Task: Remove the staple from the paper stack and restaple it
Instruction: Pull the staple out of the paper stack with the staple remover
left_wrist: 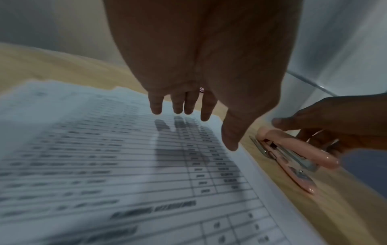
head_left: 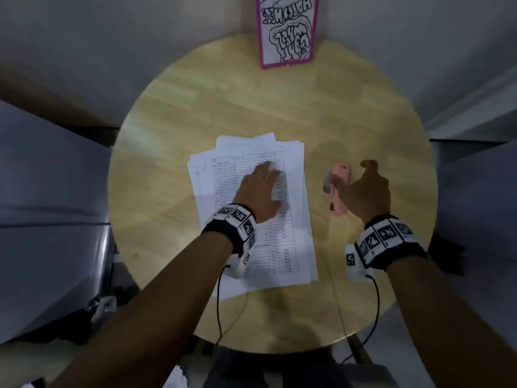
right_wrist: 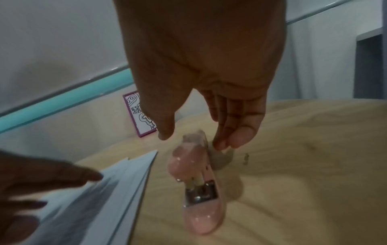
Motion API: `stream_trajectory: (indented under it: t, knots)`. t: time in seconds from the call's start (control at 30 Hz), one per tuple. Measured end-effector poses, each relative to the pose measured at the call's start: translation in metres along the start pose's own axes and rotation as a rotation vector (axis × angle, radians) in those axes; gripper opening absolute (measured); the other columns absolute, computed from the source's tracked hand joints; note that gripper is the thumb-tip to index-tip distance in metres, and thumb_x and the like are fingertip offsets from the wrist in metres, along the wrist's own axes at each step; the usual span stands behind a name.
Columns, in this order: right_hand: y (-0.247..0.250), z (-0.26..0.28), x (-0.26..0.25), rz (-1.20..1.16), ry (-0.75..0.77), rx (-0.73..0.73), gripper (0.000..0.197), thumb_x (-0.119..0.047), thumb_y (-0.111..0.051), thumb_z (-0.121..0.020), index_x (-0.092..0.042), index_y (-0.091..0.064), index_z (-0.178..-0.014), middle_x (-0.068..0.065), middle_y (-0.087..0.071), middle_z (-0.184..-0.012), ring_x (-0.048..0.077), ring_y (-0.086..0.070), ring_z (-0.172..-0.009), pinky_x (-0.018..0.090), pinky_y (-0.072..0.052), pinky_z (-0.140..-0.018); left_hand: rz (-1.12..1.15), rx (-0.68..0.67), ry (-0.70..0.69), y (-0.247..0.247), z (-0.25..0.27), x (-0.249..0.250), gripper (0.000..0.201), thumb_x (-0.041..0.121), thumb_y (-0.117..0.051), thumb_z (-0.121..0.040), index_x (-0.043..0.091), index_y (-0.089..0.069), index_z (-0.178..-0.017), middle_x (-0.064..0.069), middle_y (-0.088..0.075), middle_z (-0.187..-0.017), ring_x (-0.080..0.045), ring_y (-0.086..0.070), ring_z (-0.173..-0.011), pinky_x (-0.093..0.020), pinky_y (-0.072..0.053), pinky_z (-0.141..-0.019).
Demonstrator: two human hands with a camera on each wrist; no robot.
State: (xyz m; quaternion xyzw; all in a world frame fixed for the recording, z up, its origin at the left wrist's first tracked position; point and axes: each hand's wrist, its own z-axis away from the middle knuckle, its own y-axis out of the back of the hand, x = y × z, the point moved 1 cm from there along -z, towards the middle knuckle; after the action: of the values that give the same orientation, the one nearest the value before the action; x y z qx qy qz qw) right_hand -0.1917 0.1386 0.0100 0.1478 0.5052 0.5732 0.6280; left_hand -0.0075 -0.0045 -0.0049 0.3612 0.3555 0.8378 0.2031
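A stack of printed paper sheets lies fanned out in the middle of the round wooden table. My left hand hovers flat over the top sheet with straight fingers, casting a shadow on it. To the right of the stack lies a pink stapler, its top arm raised off the base. My right hand is above the stapler's far end, with the thumb on one side and the fingers on the other, loosely spread and not gripping. A small bent metal bit lies on the table beside it.
A purple-bordered card with black doodle lettering leans against the wall at the table's far edge. Grey walls close in behind the table. Cables run from both wrist bands over the near table edge.
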Motion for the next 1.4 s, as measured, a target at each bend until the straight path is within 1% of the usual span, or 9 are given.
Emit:
stream_trajectory:
  t: [0.17, 0.23, 0.33, 0.43, 0.57, 0.77, 0.9, 1.0, 1.4]
  knots:
    - [-0.021, -0.014, 0.008, -0.040, 0.074, -0.102, 0.056, -0.030, -0.078, -0.084, -0.013, -0.053, -0.130, 0.011, -0.068, -0.116, 0.030, -0.068, -0.097, 0.032, -0.055, -0.076, -0.104, -0.029, -0.020, -0.007, -0.038, 0.008, 0.101, 0.047, -0.066, -0.085, 0.014, -0.002, -0.156, -0.008, 0.013, -0.164, -0.028, 0.010, -0.152, -0.053, -0.004, -0.122]
    - [-0.023, -0.017, 0.009, -0.062, 0.158, 0.009, 0.052, -0.029, -0.076, -0.087, -0.011, -0.052, -0.129, 0.011, -0.071, -0.103, 0.027, -0.071, -0.084, 0.025, -0.053, -0.069, -0.193, -0.038, -0.039, -0.013, -0.046, 0.002, 0.109, 0.050, -0.068, -0.082, 0.013, 0.003, -0.156, -0.009, 0.018, -0.163, -0.030, 0.014, -0.151, -0.056, -0.003, -0.121]
    - [-0.024, -0.019, -0.006, -0.067, 0.331, 0.181, 0.052, -0.035, -0.075, -0.090, -0.007, -0.049, -0.125, 0.002, -0.067, -0.073, 0.005, -0.062, -0.057, 0.007, -0.044, -0.048, -0.202, 0.000, -0.048, -0.024, -0.049, -0.004, 0.113, 0.051, -0.071, -0.079, 0.015, 0.004, -0.156, -0.007, 0.020, -0.163, -0.029, 0.017, -0.150, -0.056, 0.001, -0.121]
    - [-0.031, -0.023, -0.031, -0.101, 0.430, 0.184, 0.047, -0.036, -0.076, -0.090, -0.008, -0.052, -0.118, -0.010, -0.063, -0.060, -0.004, -0.061, -0.048, 0.008, -0.043, -0.045, -0.170, 0.021, -0.068, -0.024, -0.050, -0.005, 0.111, 0.049, -0.072, -0.078, 0.018, 0.001, -0.156, -0.005, 0.020, -0.163, -0.027, 0.018, -0.150, -0.053, 0.004, -0.121]
    - [-0.055, -0.039, -0.050, -0.115, 0.447, 0.085, 0.034, -0.026, -0.077, -0.086, -0.007, -0.060, -0.108, -0.022, -0.057, -0.064, -0.019, -0.056, -0.050, 0.001, -0.039, -0.047, -0.149, 0.012, -0.079, -0.022, -0.048, -0.007, 0.118, 0.053, -0.075, -0.072, 0.018, 0.000, -0.156, -0.005, 0.021, -0.163, -0.027, 0.020, -0.150, -0.053, 0.005, -0.121]
    - [-0.069, -0.043, -0.051, -0.152, 0.443, 0.072, 0.027, -0.023, -0.077, -0.084, -0.009, -0.059, -0.100, -0.009, -0.064, -0.067, -0.009, -0.059, -0.052, 0.005, -0.041, -0.048, -0.154, -0.017, -0.083, -0.021, -0.048, -0.007, 0.132, 0.060, -0.079, -0.064, 0.014, 0.005, -0.155, -0.007, 0.024, -0.162, -0.029, 0.023, -0.149, -0.055, 0.007, -0.120]
    - [-0.073, -0.042, -0.052, -0.122, 0.461, 0.100, 0.029, -0.028, -0.074, -0.083, -0.013, -0.056, -0.100, 0.000, -0.070, -0.070, 0.016, -0.067, -0.058, 0.031, -0.056, -0.052, -0.138, -0.012, -0.088, -0.022, -0.048, -0.007, 0.132, 0.060, -0.081, -0.062, 0.013, 0.001, -0.155, -0.008, 0.022, -0.162, -0.029, 0.022, -0.149, -0.056, 0.007, -0.120]
    - [-0.078, -0.041, -0.051, -0.109, 0.466, 0.139, 0.029, -0.032, -0.073, -0.083, -0.014, -0.056, -0.099, 0.001, -0.071, -0.071, 0.021, -0.068, -0.059, 0.039, -0.058, -0.054, -0.157, -0.021, -0.085, -0.022, -0.048, -0.005, 0.131, 0.062, -0.080, -0.063, 0.012, 0.001, -0.154, -0.010, 0.022, -0.162, -0.030, 0.022, -0.149, -0.057, 0.006, -0.120]
    - [-0.084, -0.053, -0.064, -0.136, 0.428, 0.234, 0.028, -0.028, -0.073, -0.079, -0.011, -0.057, -0.093, 0.001, -0.069, -0.067, 0.022, -0.065, -0.058, 0.032, -0.053, -0.051, -0.259, -0.057, -0.071, -0.021, -0.049, -0.005, 0.137, 0.065, -0.079, -0.061, 0.011, 0.005, -0.155, -0.011, 0.023, -0.162, -0.033, 0.022, -0.149, -0.057, 0.003, -0.121]
